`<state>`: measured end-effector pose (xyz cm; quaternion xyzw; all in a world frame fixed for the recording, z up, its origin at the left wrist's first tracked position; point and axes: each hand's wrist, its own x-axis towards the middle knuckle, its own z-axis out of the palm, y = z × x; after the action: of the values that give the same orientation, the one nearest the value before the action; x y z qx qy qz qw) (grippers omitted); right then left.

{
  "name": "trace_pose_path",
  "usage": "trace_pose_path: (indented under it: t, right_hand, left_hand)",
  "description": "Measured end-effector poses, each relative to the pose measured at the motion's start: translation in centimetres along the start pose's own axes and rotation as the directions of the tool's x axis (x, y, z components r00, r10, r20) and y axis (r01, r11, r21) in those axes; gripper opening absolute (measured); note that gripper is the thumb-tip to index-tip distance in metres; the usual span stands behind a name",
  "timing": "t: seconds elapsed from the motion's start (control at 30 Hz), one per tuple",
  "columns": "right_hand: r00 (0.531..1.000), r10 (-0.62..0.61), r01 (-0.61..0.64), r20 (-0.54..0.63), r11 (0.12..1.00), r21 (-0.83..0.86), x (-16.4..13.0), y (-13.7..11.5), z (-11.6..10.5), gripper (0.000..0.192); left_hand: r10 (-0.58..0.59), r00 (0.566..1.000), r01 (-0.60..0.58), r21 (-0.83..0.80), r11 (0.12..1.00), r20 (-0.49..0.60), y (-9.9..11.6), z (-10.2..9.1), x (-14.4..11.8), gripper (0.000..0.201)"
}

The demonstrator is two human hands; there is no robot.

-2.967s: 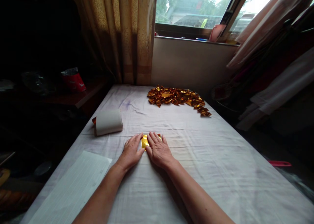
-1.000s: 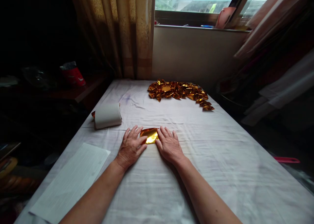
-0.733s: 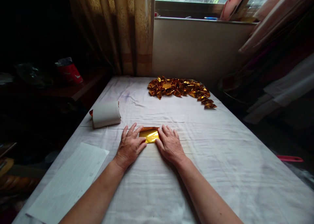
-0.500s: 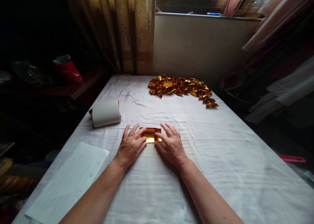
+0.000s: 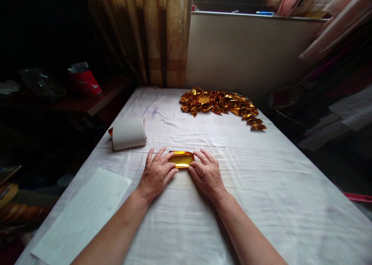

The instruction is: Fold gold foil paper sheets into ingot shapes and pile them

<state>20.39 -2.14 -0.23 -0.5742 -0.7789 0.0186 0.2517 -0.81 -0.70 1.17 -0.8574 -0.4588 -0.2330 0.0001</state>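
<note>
Gold foil point(image 5: 181, 161) lies lengthwise between both hands, around the middle of the cloth-covered desk point(image 5: 285, 203). At its left end, the left hand point(image 5: 157, 176) rests thumb and forefinger on it, the outer fingers spread toward the far side. At its right end, the right hand point(image 5: 207, 175) has thumb and forefinger close together by the near corner, its other fingers reaching past the far corner; whether either hand pinches the foil, I cannot tell. Near left, beside the left forearm, lies a lined sheet point(image 5: 87, 214). Farther left stands a curved pale bundle point(image 5: 128, 134), orange foil showing at its edge. Folded gold pieces point(image 5: 217, 102) crowd the far right of the desk. Beyond the desk hangs a patterned curtain point(image 5: 176, 36); far left, a red container point(image 5: 86, 82) sits on a dark shelf point(image 5: 109, 87).
</note>
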Motion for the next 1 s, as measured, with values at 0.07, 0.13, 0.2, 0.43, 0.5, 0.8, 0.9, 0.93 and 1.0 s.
trace_pose_path:
  t: [0.07, 0.13, 0.2, 0.43, 0.5, 0.8, 0.9, 0.93, 1.0]
  right_hand:
    - [1.0, 0.019, -0.019, -0.003, 1.0, 0.01, 0.0, 0.1, 0.1, 0.021]
    - [0.999, 0.033, -0.033, -0.002, 0.999, 0.017, 0.1, 0.2, 0.2, 0.021]
    - [0.999, 0.044, -0.044, 0.003, 0.999, 0.023, 0.1, 0.4, 0.3, 0.02]
    - [0.998, 0.053, -0.055, 0.033, 0.996, 0.064, 0.2, 1.0, 0.2, 0.021]
    - [0.998, 0.049, -0.052, 0.038, 0.995, 0.08, 0.2, 1.1, 0.3, 0.022]
    - [0.99, 0.142, -0.143, 0.018, 0.98, 0.135, 0.1, 1.1, 0.7, 0.022]
    - [0.986, 0.162, -0.164, 0.024, 0.979, 0.121, 0.3, 0.9, 0.7, 0.022]
    - [0.985, 0.169, -0.171, 0.025, 0.978, 0.116, 0.3, 0.9, 0.7, 0.022]
    - [0.983, 0.182, -0.183, 0.023, 0.976, 0.114, 0.4, 0.8, 0.7, 0.022]
  left_hand:
    - [-0.016, 1.0, 0.016, -0.01, 1.0, 0.002, -0.3, 0.0, 0.0, 0.012]
    - [-0.052, 0.999, 0.052, -0.014, 0.999, -0.005, -0.5, 0.1, -0.1, 0.012]
    - [-0.087, 0.996, 0.087, -0.032, 0.996, -0.016, -0.7, 0.1, 0.0, 0.014]
    - [-0.15, 0.989, 0.148, -0.108, 0.983, -0.009, -0.5, -0.1, 0.1, 0.018]
    - [-0.166, 0.986, 0.165, -0.107, 0.98, 0.0, -0.5, -0.1, 0.0, 0.019]
    - [-0.262, 0.965, 0.262, -0.112, 0.959, 0.011, -0.4, 0.2, -0.1, 0.013]
    - [-0.275, 0.961, 0.275, -0.106, 0.956, 0.012, -0.4, 0.3, -0.1, 0.015]
    - [-0.278, 0.96, 0.278, -0.102, 0.955, 0.011, -0.3, 0.4, -0.1, 0.015]
    - [-0.286, 0.958, 0.285, -0.086, 0.955, 0.008, -0.3, 0.5, -0.1, 0.016]
